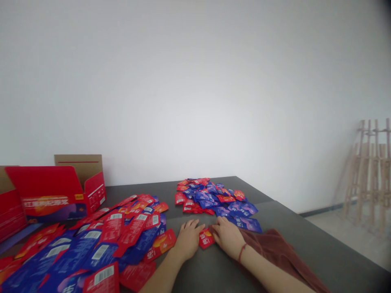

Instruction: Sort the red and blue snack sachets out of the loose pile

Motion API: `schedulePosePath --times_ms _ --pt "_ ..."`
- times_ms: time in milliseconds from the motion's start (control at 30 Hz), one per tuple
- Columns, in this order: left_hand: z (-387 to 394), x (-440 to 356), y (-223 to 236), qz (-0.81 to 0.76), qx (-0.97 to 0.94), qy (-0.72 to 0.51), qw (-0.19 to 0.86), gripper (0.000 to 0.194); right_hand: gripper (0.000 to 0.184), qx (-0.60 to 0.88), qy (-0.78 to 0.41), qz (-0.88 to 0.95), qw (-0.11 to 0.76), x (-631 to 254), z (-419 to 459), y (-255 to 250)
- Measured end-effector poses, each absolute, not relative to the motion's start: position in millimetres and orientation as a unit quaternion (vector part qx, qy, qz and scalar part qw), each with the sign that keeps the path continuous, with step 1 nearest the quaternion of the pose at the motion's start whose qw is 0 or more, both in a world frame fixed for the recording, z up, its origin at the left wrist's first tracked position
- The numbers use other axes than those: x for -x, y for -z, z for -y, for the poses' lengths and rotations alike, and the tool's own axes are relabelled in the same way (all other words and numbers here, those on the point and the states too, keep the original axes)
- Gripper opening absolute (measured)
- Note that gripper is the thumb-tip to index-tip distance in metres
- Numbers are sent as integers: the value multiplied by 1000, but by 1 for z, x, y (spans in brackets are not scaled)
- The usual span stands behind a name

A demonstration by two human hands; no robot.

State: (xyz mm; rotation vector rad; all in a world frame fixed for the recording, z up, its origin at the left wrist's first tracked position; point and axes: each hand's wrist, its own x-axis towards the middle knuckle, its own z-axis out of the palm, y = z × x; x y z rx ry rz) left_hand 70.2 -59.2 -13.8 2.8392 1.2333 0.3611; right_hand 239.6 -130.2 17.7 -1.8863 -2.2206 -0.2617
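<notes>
Head view: your left hand (187,238) and right hand (228,237) flank a red packet (207,239); whether either grips it, I cannot tell.

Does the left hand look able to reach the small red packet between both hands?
Probably yes: that red packet lies close beside the left hand, with nothing visible blocking it, though the right hand flanks it.

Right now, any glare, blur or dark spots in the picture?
In the head view: the plain white wall brightens mid-frame; pale wooden frames at right look blurred; lettering on the small red packet, lower centre, is soft; the top right corner darkens.
</notes>
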Motion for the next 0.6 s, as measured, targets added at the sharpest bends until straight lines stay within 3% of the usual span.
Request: schedulePosePath --times_ms 267,467,600 --pt "60 -74 19 -479 -871 -105 -16 50 22 542 66 833 85 -216 134 -20" --pt "59 -76 19 -484 -869 -97 -25 50 29 664 77 740 78 -246 131 -24" --pt "59 -77 19 -486 -868 -100 -26 50 29 665 80 740 59 -241 117 -29"
